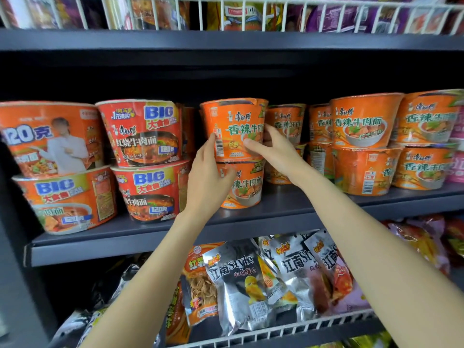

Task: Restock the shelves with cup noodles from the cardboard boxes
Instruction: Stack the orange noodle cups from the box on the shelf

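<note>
Far left of the L hand: red cups (140, 133) stacked two high on the dark shelf (288, 209), two columns, "BIG" on the labels.

L hand (208, 179) reaches up from below, palm against the left side of the orange stack. Thumb curls onto the front of the bottom cup (244, 188), fingers run up along the left edge of the top cup (234, 129) by its barcode. So L is wrapped round the stack at the seam between the two cups.

Top cup sits upright on the bottom cup, both at shelf front, between the two hands.

R hand (272, 148) comes in from the right, fingers curled onto the top cup's lower right front, thumb tip on its label. Clamped on the top cup.

Right of the R hand & a bit behind: more orange cups (364, 121), same label, two high, several columns.

Below both forearms: snack bags (241, 285) in a wire basket (276, 332). Above the hands: white wire rail (251, 13) w/ more packets behind it.
</note>
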